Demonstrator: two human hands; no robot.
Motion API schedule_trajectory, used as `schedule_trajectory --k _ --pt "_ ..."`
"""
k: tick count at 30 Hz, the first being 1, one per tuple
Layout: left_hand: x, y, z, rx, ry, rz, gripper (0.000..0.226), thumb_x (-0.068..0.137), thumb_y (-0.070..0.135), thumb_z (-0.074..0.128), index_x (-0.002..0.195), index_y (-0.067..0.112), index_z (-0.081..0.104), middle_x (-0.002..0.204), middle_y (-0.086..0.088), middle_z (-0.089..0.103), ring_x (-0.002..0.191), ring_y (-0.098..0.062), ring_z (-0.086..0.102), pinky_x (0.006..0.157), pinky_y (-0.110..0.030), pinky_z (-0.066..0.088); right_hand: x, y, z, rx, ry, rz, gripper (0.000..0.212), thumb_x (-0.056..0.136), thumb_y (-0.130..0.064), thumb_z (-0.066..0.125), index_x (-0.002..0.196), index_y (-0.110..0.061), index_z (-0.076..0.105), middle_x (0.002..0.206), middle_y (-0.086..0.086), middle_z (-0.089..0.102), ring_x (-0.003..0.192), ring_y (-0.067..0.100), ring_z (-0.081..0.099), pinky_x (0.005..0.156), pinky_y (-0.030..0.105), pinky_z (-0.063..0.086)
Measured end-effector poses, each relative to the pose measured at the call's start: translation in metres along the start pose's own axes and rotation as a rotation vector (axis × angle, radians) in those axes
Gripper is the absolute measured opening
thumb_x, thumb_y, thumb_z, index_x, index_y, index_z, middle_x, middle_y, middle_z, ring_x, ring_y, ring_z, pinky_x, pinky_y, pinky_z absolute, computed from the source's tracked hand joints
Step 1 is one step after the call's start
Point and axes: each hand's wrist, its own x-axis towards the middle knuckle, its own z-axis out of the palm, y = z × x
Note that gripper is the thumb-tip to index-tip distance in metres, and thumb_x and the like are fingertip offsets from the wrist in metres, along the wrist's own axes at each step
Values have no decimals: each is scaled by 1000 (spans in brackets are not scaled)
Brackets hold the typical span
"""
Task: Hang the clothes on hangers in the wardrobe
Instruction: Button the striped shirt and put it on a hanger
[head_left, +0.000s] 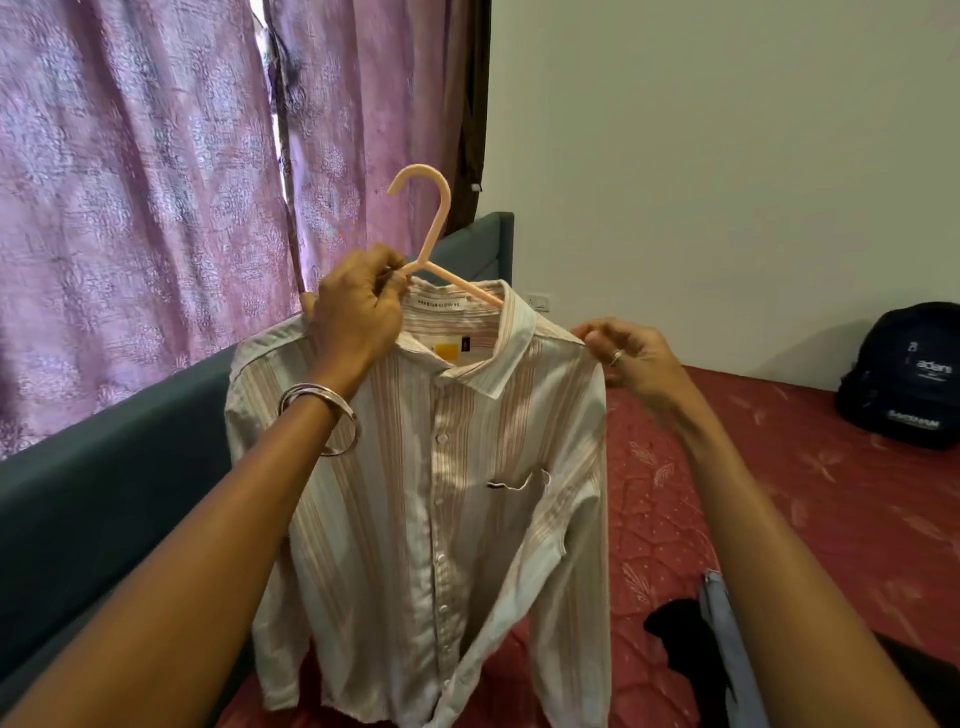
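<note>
Over the red bedspread (779, 493), a striped button-up shirt (431, 493) hangs from a peach plastic hanger (434, 228), held up in front of the person with its front buttoned and sleeves dangling. It looks light and limp, so it will sag and slide wherever the hanger arm does not fill the shoulder; the hanger is stiff and smooth, which makes the fabric prone to slipping off. The left hand (358, 312) is curled round the hanger's neck at the collar, and that seems the soundest place to carry it. The right hand (631, 353) pinches the shirt's shoulder seam between thumb and fingertips, apparently tugging it over the hanger's end. Only 1 hanger arm shows above the collar; the other is hidden by the left hand. Beyond lie a dark garment (680, 639) and a pale blue one (727, 649) on the bed, a black backpack (906, 374) by the wall, and pink curtains (140, 208) behind the teal headboard (104, 467). No wardrobe is in view.
</note>
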Motion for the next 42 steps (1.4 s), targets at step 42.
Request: schedule_trajectory --k 42 --pt "-23 4 1 -85 -154 -7 13 86 21 64 84 10 69 90 0 60 81 -16 55 68 -33 46 6 13 91 -722 5 -298 11 86 -6 65 96 -5 60 80 13 68 69 28 64 56 30 45"
